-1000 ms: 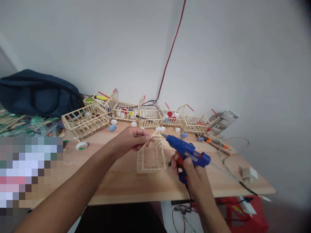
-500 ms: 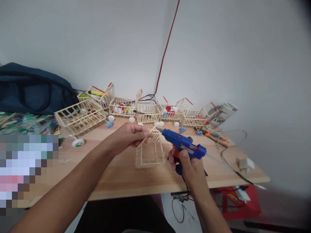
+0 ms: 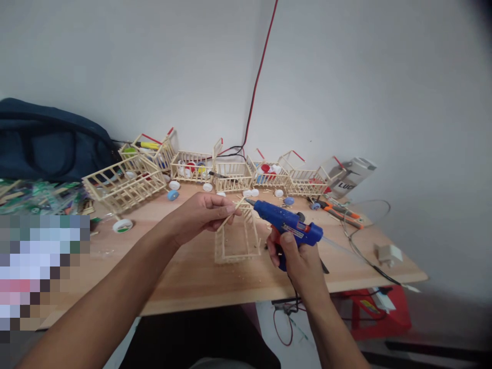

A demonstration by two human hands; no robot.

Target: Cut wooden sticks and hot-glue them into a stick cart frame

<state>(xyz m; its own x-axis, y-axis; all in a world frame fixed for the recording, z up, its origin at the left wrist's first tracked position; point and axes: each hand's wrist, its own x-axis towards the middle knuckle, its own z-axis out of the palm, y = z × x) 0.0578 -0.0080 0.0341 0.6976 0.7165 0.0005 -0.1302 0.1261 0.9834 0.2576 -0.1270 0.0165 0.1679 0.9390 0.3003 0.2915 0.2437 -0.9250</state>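
Observation:
Between the thumb and fingers of my left hand is a thin wooden stick, tilted up to the right. My right hand is wrapped round a blue glue gun, with a clear glue stick coming out of its back. The gun's nozzle is at the upper end of the wooden stick; whether they touch I cannot tell. Below and behind both hands, an open frame of wooden sticks rests on the table, its far left part hidden by my left hand.
Several small stick carts with bottle-cap wheels line the wall. A blue bag and plastic-wrapped sticks lie left. Orange-handled pliers, a clear LUC-marked container, and a white adapter with cable are right.
The glue gun has shifted slightly left, its nozzle now closer to the wooden stick's end. My left hand keeps the same pinch. The whole view has moved a little.

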